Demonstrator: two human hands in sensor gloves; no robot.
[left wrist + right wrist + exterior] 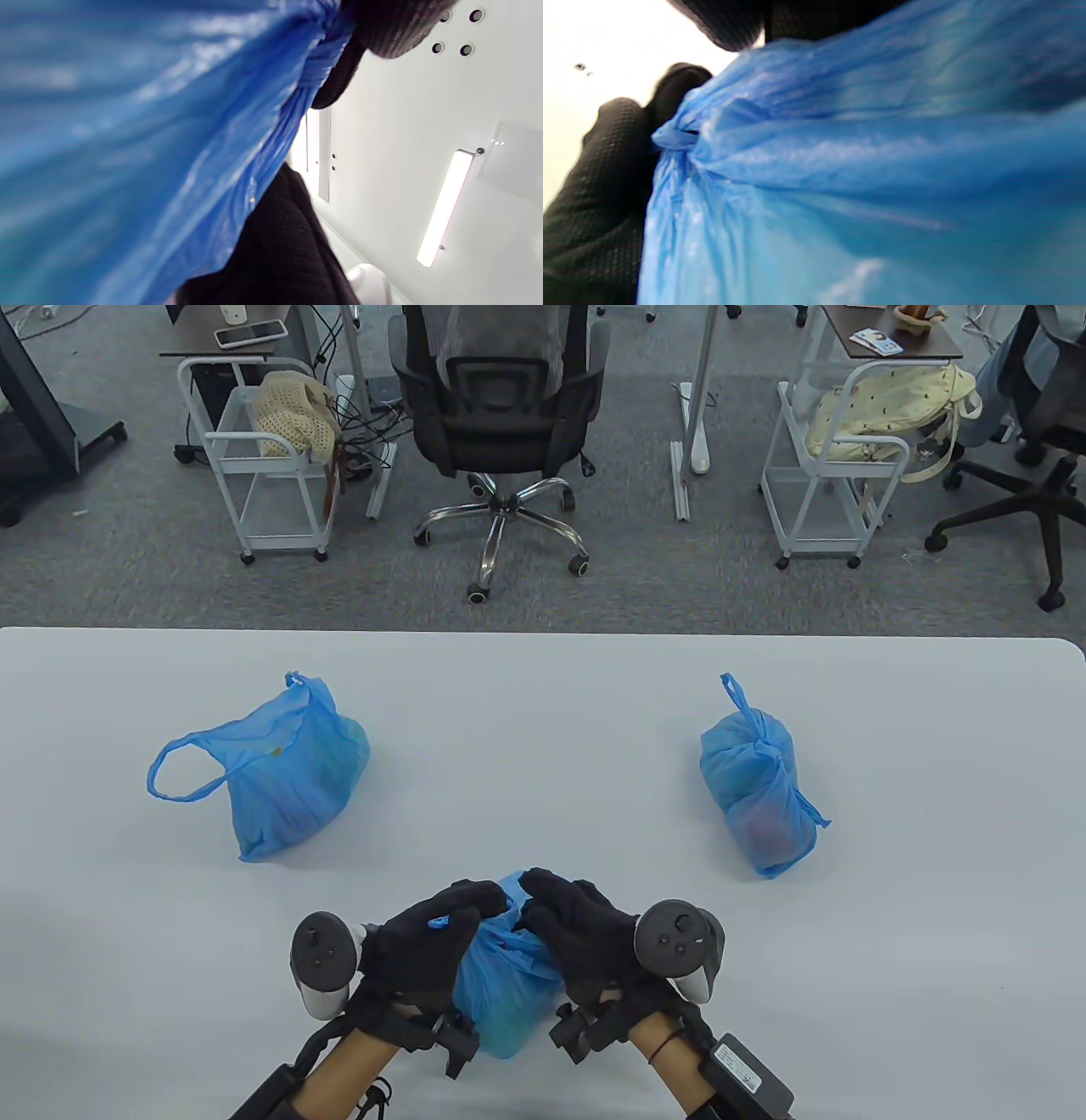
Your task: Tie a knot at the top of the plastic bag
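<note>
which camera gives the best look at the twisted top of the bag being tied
The left wrist view: the twisted top runs sharp into the left hand's fingers. The right wrist view shows it blurred; in the table view both hands cover it.

A white table (543, 687) carries three blue plastic bags: an open-handled bag (280, 780) at left, a tied bag (759, 789) at right, and a third bag (505, 984) at the near edge.

— What stands past the white table (543, 678)?

— A black office chair (501, 398) on grey carpet, a white cart (254, 458) to its left and another white cart (836, 466) to its right — each carrying a cream bag.
</note>
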